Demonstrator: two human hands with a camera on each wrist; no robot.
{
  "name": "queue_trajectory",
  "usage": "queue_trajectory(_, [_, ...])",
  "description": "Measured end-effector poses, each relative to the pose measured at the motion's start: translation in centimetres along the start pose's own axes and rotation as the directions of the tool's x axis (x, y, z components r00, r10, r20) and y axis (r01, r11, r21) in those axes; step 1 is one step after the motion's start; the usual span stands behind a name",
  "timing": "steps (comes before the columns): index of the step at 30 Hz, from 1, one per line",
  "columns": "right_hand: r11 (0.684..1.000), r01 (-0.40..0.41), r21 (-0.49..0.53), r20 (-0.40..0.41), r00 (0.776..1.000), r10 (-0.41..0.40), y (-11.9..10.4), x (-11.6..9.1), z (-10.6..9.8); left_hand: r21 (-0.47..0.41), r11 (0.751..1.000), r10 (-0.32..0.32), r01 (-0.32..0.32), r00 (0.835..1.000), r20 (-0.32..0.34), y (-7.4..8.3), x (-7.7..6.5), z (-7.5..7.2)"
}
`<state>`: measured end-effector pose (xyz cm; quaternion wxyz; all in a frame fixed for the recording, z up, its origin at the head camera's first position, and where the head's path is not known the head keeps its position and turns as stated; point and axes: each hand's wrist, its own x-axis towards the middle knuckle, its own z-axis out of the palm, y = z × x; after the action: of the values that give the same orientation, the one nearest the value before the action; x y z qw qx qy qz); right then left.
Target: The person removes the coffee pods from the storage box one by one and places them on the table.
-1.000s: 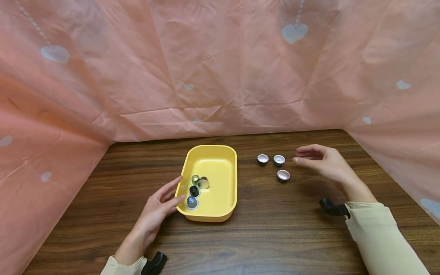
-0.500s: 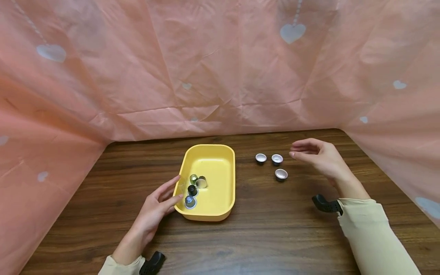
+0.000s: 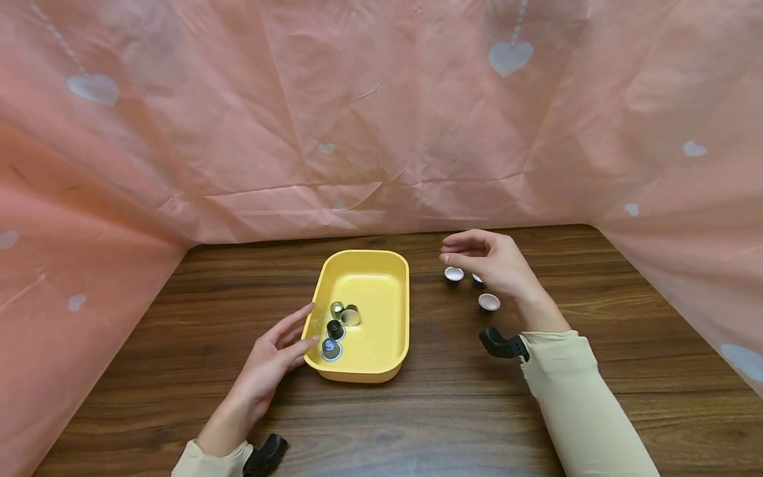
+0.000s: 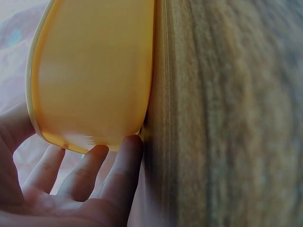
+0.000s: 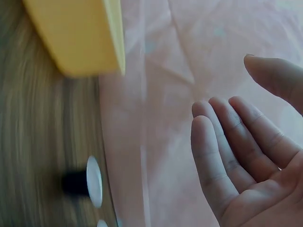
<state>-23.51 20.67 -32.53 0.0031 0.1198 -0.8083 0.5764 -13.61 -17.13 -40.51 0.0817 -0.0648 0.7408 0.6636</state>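
In the head view my left hand point(image 3: 268, 368) holds the left side of a yellow tray point(image 3: 408, 318), thumb over the rim. The left wrist view shows its fingers point(image 4: 85, 172) against the tray's outer wall point(image 4: 94, 71). Inside the tray, coffee capsules stand along the left: a blue one point(image 3: 330, 348), a black one point(image 3: 334, 328), a green one point(image 3: 336, 310) and a dark one lying tipped point(image 3: 350, 318). My right hand point(image 3: 491, 265) hovers with nothing in it, over a coffee capsule point(image 3: 478, 280) it partly hides. Another capsule point(image 3: 454, 275) is below its fingertips; a third point(image 3: 489, 303) stands nearer.
The dark wooden table point(image 3: 381, 424) carries everything. Pink sheeting point(image 3: 381, 132) with pale hearts walls it at the back and both sides. Black wrist mounts point(image 3: 266, 456) sit at the cuffs of both pale sleeves point(image 3: 587, 397).
My right hand has moved left from beside the three loose capsules to above them. The left hand keeps its place on the tray, and the capsules in it stay put.
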Motion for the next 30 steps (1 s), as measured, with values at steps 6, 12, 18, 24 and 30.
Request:
queue_trajectory(6, [0.988,0.030,0.150,0.032,0.999,-0.035,-1.4,1.5,3.7,-0.003,1.000,-0.001,0.001,1.000,-0.002,-0.1,0.1,-0.1])
queue_trajectory(12, [0.969,0.032,0.246,0.078,0.996,-0.053,-2.8,2.8,6.9,-0.008,1.000,0.000,0.000,1.000,-0.002,-0.1,0.2,-0.2])
queue_trajectory(18, [0.953,0.026,0.302,0.120,0.991,-0.065,-3.9,3.5,9.1,-0.015,1.000,0.004,-0.004,1.000,0.004,-0.2,0.3,0.1])
queue_trajectory(24, [0.951,0.022,0.307,0.104,0.993,-0.057,-4.4,3.8,10.0,-0.012,1.000,0.013,-0.013,1.000,-0.002,-0.4,0.4,0.6])
queue_trajectory(30, [0.950,0.005,0.311,0.094,0.995,-0.036,-4.1,4.2,11.1,-0.012,1.000,0.008,-0.008,1.000,0.004,-0.6,0.4,1.0])
